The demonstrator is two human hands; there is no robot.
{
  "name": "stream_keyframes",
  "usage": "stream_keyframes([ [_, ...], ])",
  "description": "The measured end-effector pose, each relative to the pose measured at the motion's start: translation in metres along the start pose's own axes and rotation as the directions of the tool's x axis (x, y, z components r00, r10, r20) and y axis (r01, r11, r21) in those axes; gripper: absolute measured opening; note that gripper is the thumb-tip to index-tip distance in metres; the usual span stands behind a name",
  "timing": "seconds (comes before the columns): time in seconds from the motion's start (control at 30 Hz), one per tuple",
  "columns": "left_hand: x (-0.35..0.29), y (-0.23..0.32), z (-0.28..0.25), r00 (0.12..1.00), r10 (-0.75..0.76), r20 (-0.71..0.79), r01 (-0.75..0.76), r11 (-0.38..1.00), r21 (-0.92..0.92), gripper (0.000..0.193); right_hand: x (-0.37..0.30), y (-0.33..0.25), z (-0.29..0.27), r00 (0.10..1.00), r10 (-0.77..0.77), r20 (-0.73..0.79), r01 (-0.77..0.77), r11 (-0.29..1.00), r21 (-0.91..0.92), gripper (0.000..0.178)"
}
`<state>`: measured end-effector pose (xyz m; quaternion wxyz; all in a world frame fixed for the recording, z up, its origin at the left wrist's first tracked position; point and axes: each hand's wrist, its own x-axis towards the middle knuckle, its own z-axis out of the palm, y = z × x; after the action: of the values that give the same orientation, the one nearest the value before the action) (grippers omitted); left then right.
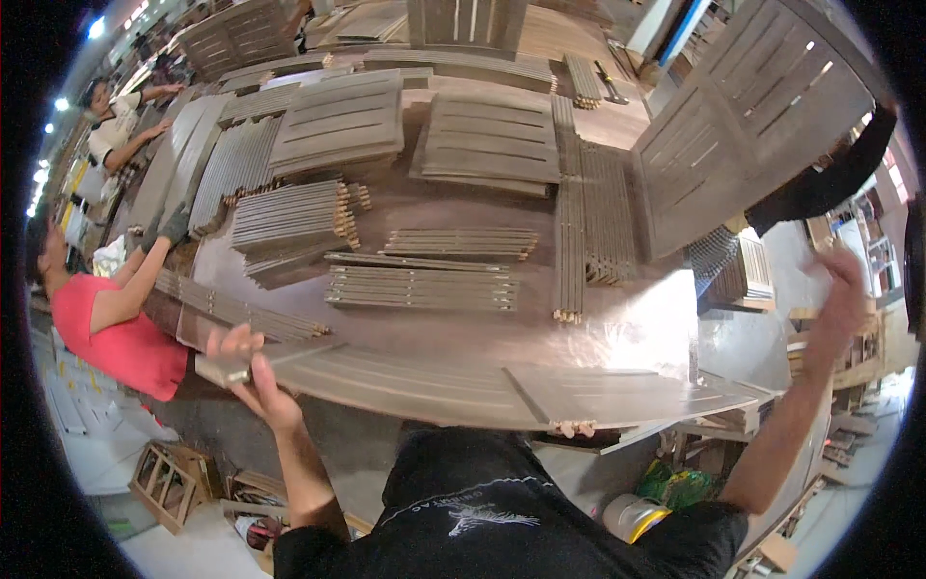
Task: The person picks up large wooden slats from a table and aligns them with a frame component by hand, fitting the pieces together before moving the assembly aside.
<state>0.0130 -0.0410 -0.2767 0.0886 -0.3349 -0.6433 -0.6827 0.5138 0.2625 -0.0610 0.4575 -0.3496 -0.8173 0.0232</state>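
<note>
A long, grey-brown slatted wooden panel (pixel 434 386) lies across in front of me along the near side of the table. My left hand (pixel 256 376) is at the panel's left end, with its fingers curled about the corner. Several pale pieces (pixel 574 427) show at the panel's near edge; I cannot tell what they are. Off to the right, my right hand (pixel 844 285) is raised apart from the panel, its fingers smeared by motion. Closest to it is a large slatted panel (pixel 743 125) held upright, with a person's dark sleeve (pixel 830 174) against it.
On the table (pixel 463 340) stand bundles of slats (pixel 289 217), a low slat stack (pixel 424 287) and two stacks of panels (pixel 338 121). A hammer (pixel 610 85) lies farther back. To the left, a person in pink (pixel 106 323) handles long boards (pixel 178 154). A bucket (pixel 632 516) stands below.
</note>
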Motion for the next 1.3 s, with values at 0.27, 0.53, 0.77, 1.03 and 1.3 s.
stream_keyframes([
  [0.27,-0.018,0.015,-0.019,0.995,0.010,-0.100,-0.001,0.996,0.089,0.075,-0.033,0.085,0.258,0.497,0.359,0.790,-0.220,0.933,-0.286,0.040],
  [0.53,-0.031,0.027,-0.029,0.997,0.008,-0.077,-0.001,0.996,0.092,0.070,-0.219,0.151,0.328,0.141,0.707,0.693,-0.889,0.399,-0.226,0.062],
  [0.77,-0.036,0.021,-0.037,0.989,0.002,-0.147,0.010,0.997,0.079,0.068,-0.194,0.119,0.300,-0.017,0.652,0.758,-0.874,0.359,-0.328,0.046],
  [1.03,-0.035,0.023,-0.042,0.990,0.021,-0.139,-0.005,0.993,0.114,0.064,-0.175,0.100,0.309,-0.138,0.447,0.884,-0.669,0.616,-0.416,0.052],
  [1.3,-0.033,0.018,-0.040,0.994,-0.055,-0.095,0.068,0.988,0.140,0.055,-0.089,0.066,0.247,0.132,0.477,0.869,-0.977,0.209,0.034,0.041],
])
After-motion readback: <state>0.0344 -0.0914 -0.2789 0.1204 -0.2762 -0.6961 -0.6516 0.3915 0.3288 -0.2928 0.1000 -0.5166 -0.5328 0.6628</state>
